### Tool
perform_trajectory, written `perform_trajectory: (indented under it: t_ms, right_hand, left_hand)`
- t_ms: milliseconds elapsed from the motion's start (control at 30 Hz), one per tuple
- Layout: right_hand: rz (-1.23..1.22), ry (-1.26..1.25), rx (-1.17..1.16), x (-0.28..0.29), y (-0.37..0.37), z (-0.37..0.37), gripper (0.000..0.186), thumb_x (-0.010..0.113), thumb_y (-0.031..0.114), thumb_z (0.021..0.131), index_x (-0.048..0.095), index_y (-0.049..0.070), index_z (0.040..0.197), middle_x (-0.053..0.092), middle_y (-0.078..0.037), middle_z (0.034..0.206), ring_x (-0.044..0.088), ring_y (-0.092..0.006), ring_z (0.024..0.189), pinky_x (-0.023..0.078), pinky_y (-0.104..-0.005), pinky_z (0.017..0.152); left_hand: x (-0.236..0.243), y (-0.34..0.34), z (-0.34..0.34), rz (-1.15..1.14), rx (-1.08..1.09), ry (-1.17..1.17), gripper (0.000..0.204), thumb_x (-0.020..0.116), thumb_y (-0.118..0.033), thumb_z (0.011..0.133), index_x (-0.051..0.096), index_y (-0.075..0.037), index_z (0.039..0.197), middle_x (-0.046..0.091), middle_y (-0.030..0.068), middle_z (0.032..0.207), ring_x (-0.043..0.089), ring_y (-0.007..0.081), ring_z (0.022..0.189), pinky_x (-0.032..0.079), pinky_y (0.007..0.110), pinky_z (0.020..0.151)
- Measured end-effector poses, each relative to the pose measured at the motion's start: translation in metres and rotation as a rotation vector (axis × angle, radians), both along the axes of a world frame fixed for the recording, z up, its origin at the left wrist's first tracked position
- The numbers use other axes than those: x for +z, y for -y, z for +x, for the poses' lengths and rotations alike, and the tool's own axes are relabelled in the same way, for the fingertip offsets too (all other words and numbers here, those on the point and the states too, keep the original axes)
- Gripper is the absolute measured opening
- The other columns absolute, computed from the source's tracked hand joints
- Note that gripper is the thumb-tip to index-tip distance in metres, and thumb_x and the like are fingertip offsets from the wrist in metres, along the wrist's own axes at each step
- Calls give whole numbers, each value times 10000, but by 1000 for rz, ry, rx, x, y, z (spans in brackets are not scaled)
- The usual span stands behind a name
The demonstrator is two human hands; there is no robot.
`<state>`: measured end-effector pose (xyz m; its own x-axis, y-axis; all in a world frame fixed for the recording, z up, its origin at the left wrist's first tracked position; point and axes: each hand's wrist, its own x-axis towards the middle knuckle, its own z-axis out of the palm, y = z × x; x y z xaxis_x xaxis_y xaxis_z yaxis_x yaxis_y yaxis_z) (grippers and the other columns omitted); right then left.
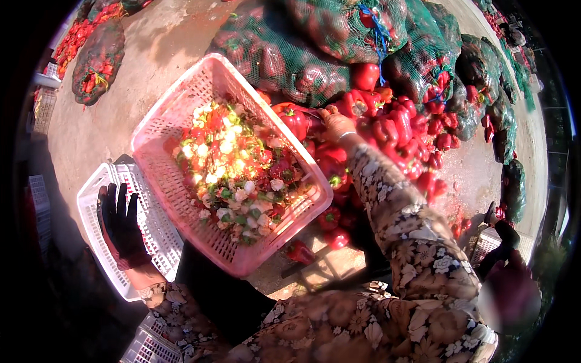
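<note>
Peppers (393,130): heap at 1 o'clock, beside pink crate (181,115).
Right hand (336,124): bare, on heap; grip unclear.
Left hand (123,222): gloved, spread wide on white crate (100,242).
Tip: pick sound fruit singly; avoid bruising.

Bulging green mesh sacks (339,36) packed with red peppers are lying just beyond the right hand (336,124); another mesh sack (97,57) is sitting far above the gloved left hand (121,224).
</note>
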<state>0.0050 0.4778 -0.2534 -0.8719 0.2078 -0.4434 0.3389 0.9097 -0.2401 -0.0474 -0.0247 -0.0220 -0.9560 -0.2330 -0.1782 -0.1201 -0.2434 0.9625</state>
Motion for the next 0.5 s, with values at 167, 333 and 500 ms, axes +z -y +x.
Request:
perform_trajectory:
  t_ms: [167, 333, 500]
  right_hand:
    - [-114, 5, 28, 11, -18, -8, 852, 844, 332, 649, 469, 122, 1385, 457, -180, 1376, 536, -353, 1211, 472, -396, 1004]
    - [-36, 160, 153, 1, -42, -27, 944, 892, 429, 555, 510, 81, 1345, 507, -175, 1284, 548, -356, 1189, 475, -421, 987]
    - [-63, 140, 69, 0, -22, -11, 957, 894, 424, 541, 510, 55, 1336, 576, -197, 1256, 576, -353, 1161, 482, -405, 981]
  left_hand:
    - [-8, -11, -6, -130, -266, -125, 436, 445, -215, 1019, 445, -19, 1408, 513, 154, 1399, 528, 302, 1255, 468, 451, 1023]
    - [-10, -30, -6, 98, -265, -81, 417, 492, -207, 1005, 472, -31, 1383, 552, 140, 1358, 568, 301, 1216, 507, 451, 982]
    - [-2, -43, 2, 56, -316, -38, 446, 397, -238, 1033, 424, 10, 1403, 495, 175, 1391, 482, 335, 1297, 456, 456, 1034]
